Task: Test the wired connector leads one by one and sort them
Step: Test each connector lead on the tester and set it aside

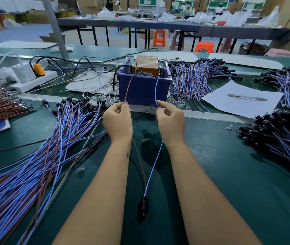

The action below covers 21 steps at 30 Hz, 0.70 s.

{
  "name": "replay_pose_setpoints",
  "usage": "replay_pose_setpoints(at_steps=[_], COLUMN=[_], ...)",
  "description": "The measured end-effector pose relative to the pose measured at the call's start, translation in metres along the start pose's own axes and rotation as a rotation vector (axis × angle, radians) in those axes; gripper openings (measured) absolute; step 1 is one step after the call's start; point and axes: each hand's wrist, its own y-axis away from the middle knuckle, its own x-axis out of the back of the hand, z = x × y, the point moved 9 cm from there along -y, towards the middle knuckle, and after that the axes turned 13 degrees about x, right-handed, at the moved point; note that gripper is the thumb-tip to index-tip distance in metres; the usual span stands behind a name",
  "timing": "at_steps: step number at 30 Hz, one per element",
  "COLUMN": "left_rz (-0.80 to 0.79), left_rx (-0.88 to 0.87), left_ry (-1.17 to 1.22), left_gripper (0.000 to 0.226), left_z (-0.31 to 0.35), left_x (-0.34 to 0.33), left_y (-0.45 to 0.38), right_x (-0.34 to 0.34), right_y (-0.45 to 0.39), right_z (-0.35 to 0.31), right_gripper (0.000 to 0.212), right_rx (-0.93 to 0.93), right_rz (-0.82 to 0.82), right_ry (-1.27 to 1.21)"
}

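- Hands both up front of the blue bin (pixel 144 89), each pinching one wire of the same lead
- L hand (pixel 117 121): fingers (pixel 123 105) pressed together on the brown wire (pixel 129 85), thumb vs forefinger; wire runs up from the pinch to a metal pin at the bin's top edge, w/ a tan box (pixel 146 65) sitting inside the bin
- R hand (pixel 170 122): fingers (pixel 160 105) pinching the blue wire (pixel 156 89) the same way; it rises to the bin's right rim
- Below the hands both wires drop between the forearms and meet at the black connector (pixel 143 206), which lies on the green surface (pixel 229 165) near the bottom, a small orange glow at its tip
- Loose pile of blue/brown leads (pixel 34 156) on the surface to the L, another pile w/ black ends (pixel 273 131) to the R, more behind the bin at R
- White paper sheet (pixel 241 101) R of bin; power strip (pixel 34 80) far L
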Motion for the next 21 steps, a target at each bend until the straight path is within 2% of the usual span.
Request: replay_pose_setpoints(at_steps=[21], left_rz=[-0.046], left_rx=[-0.021], left_ry=[-0.018], left_gripper=[0.019], left_z=[0.0034], left_x=[-0.0027], left_y=[0.0046], right_x=[-0.0009], right_y=[0.0001], right_z=[0.0026], right_gripper=[0.031], right_rx=[-0.004], right_rz=[0.001], right_ry=[-0.008])
